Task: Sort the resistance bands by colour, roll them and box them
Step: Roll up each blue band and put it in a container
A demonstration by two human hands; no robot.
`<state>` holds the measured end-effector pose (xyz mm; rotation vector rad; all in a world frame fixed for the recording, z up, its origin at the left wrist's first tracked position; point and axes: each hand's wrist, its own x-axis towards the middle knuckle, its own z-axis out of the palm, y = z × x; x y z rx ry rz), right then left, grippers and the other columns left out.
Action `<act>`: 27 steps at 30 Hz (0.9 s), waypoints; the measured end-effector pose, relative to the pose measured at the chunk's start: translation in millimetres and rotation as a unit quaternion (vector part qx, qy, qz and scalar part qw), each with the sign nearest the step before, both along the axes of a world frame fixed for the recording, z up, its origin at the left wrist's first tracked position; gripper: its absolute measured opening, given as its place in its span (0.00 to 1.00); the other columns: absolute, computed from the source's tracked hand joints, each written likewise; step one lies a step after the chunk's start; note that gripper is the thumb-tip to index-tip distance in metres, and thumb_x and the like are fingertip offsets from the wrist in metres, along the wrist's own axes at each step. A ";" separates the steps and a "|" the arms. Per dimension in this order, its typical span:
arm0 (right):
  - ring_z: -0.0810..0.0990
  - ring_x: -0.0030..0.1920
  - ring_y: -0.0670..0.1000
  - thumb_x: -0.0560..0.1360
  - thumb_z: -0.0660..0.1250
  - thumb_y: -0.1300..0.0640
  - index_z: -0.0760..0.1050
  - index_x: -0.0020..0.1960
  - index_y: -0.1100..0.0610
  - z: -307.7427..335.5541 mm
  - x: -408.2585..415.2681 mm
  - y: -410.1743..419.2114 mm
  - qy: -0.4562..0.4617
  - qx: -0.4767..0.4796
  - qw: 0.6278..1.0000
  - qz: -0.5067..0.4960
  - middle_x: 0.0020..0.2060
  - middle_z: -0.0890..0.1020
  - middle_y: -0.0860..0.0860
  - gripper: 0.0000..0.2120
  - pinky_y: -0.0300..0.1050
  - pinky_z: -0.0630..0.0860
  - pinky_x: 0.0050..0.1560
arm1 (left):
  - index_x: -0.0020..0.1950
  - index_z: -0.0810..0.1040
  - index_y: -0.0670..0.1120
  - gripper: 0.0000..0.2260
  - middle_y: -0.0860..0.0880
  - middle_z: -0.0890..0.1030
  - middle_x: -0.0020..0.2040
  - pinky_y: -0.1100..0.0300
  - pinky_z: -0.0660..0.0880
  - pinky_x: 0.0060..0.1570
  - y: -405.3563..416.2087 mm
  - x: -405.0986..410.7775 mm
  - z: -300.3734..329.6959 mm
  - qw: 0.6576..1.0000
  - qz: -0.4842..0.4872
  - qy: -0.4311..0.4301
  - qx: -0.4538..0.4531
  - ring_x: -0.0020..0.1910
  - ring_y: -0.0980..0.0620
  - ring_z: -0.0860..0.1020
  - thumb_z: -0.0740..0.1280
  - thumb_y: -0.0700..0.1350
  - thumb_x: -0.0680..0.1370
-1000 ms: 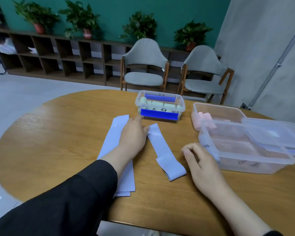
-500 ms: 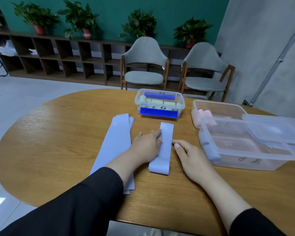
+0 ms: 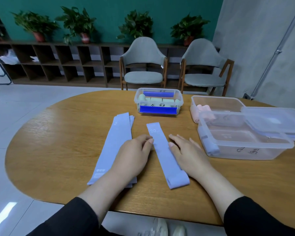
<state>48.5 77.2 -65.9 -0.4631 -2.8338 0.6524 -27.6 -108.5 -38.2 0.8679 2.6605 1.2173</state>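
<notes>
A single lavender resistance band lies flat near the middle of the wooden table, running toward the near edge; the left hand rests flat beside its left edge, fingertips touching it, fingers relaxed and holding nothing; the right hand lies flat along its right edge, likewise holding nothing; a stack of lavender bands lies partly under the left wrist; a clear box toward the right edge holds one rolled lavender band; a small box of green rolls sits toward the far edge.
</notes>
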 end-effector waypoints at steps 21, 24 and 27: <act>0.78 0.50 0.51 0.80 0.65 0.58 0.74 0.45 0.50 9.0 73.8 -6.8 0.141 -0.127 0.967 0.169 0.45 0.78 0.44 0.06 0.50 0.74 0.53 | 0.50 0.75 0.53 0.04 0.58 0.76 0.48 0.60 0.70 0.50 -8.2 41.7 -11.4 0.973 -0.187 0.136 -0.025 0.50 0.57 0.75 0.64 0.52 0.81; 0.77 0.52 0.50 0.75 0.70 0.56 0.74 0.45 0.49 8.4 93.1 -0.7 0.080 -0.078 0.961 0.253 0.46 0.77 0.43 0.06 0.49 0.73 0.54 | 0.46 0.75 0.54 0.06 0.59 0.72 0.48 0.60 0.66 0.56 -17.0 55.2 -17.2 0.936 -0.286 0.195 -0.063 0.51 0.58 0.72 0.66 0.56 0.78; 0.75 0.54 0.48 0.72 0.74 0.55 0.75 0.45 0.48 5.6 94.4 2.4 0.061 -0.025 0.958 0.281 0.49 0.76 0.40 0.08 0.45 0.72 0.55 | 0.45 0.73 0.55 0.06 0.58 0.71 0.49 0.56 0.67 0.56 -18.0 59.9 -22.4 0.924 -0.302 0.214 -0.098 0.51 0.56 0.71 0.67 0.56 0.75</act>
